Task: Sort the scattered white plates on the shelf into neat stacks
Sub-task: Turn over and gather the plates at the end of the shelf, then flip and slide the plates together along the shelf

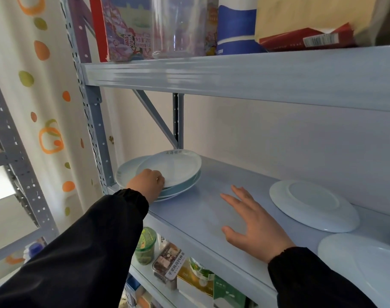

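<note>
A pale grey-blue metal shelf (198,214) is seen, with white plates laid directly on it. A stack (183,186) is set at its left rear corner, its top plate (176,165) shifted off-centre toward the back right. Well to the right of the stack, an upturned plate (311,205) is laid foot-ring up near the back wall. Further right of the stack, nearer the front edge, a third plate (365,265) is cut off by the frame.

White plates (174,168), pale-blue shelf (196,210)

Long black sleeves are worn, the left sleeve (78,252) at lower left, the right sleeve (318,283) at lower right, each gathered into an elastic cuff at the wrist, and a small gold-coloured ring (157,179) is seen on the left grip (148,184).
</note>
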The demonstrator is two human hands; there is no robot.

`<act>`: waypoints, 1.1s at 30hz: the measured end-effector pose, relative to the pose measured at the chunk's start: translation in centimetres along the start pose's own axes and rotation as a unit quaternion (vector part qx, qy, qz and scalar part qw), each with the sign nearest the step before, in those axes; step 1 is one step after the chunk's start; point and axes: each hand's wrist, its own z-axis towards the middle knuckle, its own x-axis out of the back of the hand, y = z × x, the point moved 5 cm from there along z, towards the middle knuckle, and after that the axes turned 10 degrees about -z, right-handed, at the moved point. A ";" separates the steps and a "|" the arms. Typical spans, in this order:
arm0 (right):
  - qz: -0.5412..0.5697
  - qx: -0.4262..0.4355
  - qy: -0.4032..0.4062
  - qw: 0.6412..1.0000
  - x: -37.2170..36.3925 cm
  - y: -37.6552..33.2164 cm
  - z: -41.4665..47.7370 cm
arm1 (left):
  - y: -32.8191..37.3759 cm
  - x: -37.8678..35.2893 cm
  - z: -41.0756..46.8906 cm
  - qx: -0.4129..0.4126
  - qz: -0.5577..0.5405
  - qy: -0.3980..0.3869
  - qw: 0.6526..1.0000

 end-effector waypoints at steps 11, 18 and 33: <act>0.006 -0.043 0.043 0.998 0.8 0.6 -1.1 | 11.4 -0.6 -6.1 -0.284 -0.029 0.104 0.953; -0.011 -0.114 0.094 0.989 2.5 2.5 -3.3 | 15.3 -6.9 -8.2 -0.291 -0.082 -0.011 0.953; -0.061 -0.218 0.129 0.965 2.5 4.8 -3.4 | 13.8 -8.2 -7.4 -0.291 -0.133 0.016 0.947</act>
